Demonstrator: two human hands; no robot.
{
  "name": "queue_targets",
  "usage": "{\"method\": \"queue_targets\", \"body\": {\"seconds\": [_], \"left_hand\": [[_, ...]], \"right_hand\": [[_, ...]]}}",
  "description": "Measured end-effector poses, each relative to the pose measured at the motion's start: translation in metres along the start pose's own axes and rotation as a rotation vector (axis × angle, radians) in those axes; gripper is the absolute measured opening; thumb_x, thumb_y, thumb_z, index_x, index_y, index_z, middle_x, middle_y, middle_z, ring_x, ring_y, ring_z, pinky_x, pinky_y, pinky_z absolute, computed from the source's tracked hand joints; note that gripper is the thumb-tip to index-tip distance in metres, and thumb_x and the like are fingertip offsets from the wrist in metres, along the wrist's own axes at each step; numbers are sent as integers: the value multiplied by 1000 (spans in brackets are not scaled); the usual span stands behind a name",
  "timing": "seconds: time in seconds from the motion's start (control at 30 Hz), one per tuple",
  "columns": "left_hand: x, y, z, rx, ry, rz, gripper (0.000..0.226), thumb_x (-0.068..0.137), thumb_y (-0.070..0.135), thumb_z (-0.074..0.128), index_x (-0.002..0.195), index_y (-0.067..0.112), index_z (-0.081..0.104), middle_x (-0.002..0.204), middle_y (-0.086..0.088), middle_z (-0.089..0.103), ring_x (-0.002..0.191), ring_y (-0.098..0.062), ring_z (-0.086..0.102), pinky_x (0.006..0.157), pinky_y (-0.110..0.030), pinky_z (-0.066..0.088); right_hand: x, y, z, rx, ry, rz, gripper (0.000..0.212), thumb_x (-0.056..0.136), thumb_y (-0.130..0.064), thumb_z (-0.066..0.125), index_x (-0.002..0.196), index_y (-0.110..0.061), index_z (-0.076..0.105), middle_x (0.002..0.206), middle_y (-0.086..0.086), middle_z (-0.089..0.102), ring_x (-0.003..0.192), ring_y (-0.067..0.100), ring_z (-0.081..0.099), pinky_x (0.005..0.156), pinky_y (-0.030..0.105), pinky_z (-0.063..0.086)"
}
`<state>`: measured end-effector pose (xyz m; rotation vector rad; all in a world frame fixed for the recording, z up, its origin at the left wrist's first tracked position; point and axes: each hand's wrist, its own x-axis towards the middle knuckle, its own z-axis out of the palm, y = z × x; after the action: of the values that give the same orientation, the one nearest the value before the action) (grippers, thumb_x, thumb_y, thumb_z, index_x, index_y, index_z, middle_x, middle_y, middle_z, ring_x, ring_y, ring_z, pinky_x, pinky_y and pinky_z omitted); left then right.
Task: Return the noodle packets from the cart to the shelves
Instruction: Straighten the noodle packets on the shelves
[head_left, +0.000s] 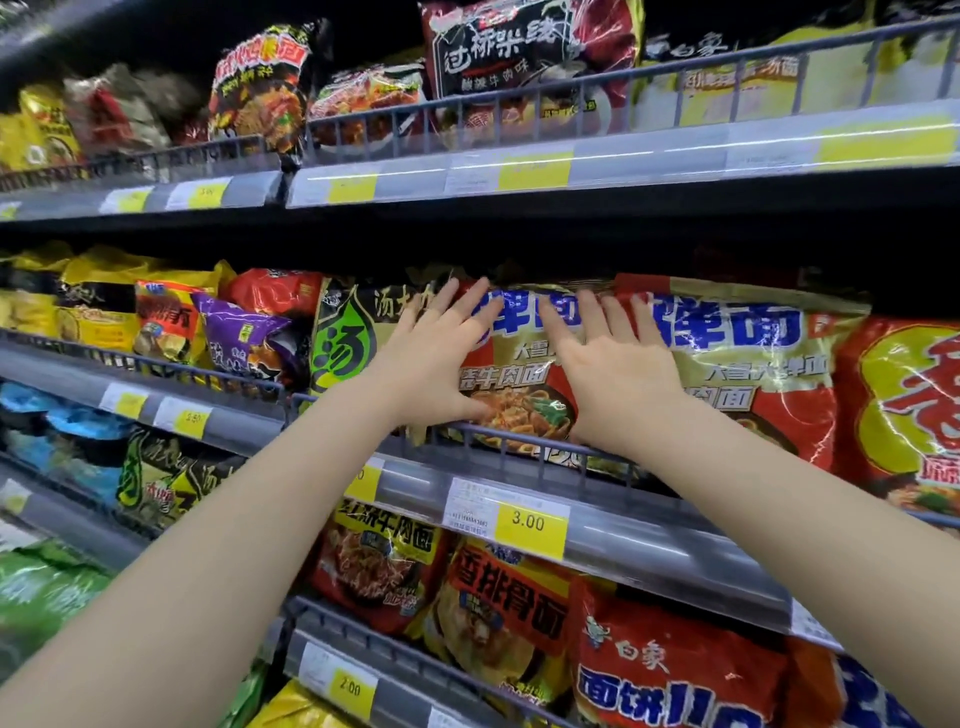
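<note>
Two bare forearms reached up from the bottom of the view toward grey metal supermarket shelves (623, 525) stacked in tiers and crammed with bright plastic noodle packets. Both hands lay flat with fingers spread, pressed side by side but apart on a red-and-gold noodle packet with blue lettering (519, 374) that stood upright on the middle tier; the left hand (441, 358) covered its left half, the right hand (613, 374) its right half, neither clamped around it. Just to the right stood a matching red-and-gold packet (753, 364), touching the first, and to the left a black-and-green packet (343, 338) leaned against it. A low grey wire rail (519, 441) ran along the shelf's front edge beneath the palms, holding the packets in. Below the rail a yellow price label reading 3.00 (529, 522) sat on the shelf lip. Dark overhang of the upper tier (467, 228) left only a narrow gap above the packet tops.
</note>
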<state>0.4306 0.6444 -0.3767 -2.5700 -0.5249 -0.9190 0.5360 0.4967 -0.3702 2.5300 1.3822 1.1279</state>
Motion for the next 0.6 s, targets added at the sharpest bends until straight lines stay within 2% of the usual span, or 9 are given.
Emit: {"method": "queue_targets", "body": {"seconds": [0.07,0.17,0.23,0.3,0.33,0.4,0.43,0.53,0.6], "left_hand": [[-6,-6,0,-300,153,-47,88,81,46,62,149,17,13,158,-5,6,145,-24,3,118,-46,8],[-15,-21,4,-564,352,-314,58,95,22,47,147,12,23,156,-6,18,143,-17,14,114,-27,11],[-19,-35,9,-593,398,-523,50,96,12,39,144,8,28,152,-9,28,140,-20,23,112,-28,16],[-21,-53,13,-591,423,-687,49,92,7,36,141,7,35,145,-13,39,133,-27,34,108,-35,26],[-21,-62,14,-579,429,-747,49,90,6,37,138,6,39,140,-15,44,127,-30,40,104,-38,32],[-22,-77,15,-525,419,-818,43,87,3,37,130,2,47,129,-18,53,108,-31,49,89,-37,38],[-23,-81,15,-488,394,-832,39,87,2,38,125,0,50,124,-20,56,99,-30,50,82,-34,38],[-24,-89,15,-418,331,-821,39,87,1,42,124,1,53,113,-15,60,81,-22,50,69,-26,38],[-23,-94,18,-408,290,-813,45,86,3,44,130,5,50,125,-14,58,99,-26,54,80,-28,39]], "right_hand": [[-2,0,-4,96,-27,19,109,79,-37,70,150,-23,-12,159,14,-7,147,34,-2,117,49,0],[-2,-10,-13,229,-7,23,97,83,-39,65,151,-17,-1,159,15,1,146,35,6,118,48,7],[-1,-23,-20,310,63,-24,74,88,-33,57,147,-12,17,153,16,21,140,35,24,113,44,21],[1,-36,-26,439,102,-86,48,90,-22,51,134,-11,37,132,12,47,118,32,48,90,39,38],[2,-43,-28,510,84,-113,37,90,-18,49,126,-11,43,118,10,54,103,30,54,76,35,39],[5,-55,-29,635,7,-146,16,90,-11,46,106,-11,46,87,5,52,73,24,50,57,29,34],[8,-62,-28,685,-37,-149,9,90,-9,45,98,-12,44,79,4,46,65,21,45,52,28,32],[23,-81,-23,828,-117,-108,14,89,-7,48,102,-11,43,86,5,43,74,25,46,60,31,38],[31,-89,-23,894,-136,-63,15,89,-8,48,102,-11,41,90,5,44,79,27,47,65,34,39]]}}
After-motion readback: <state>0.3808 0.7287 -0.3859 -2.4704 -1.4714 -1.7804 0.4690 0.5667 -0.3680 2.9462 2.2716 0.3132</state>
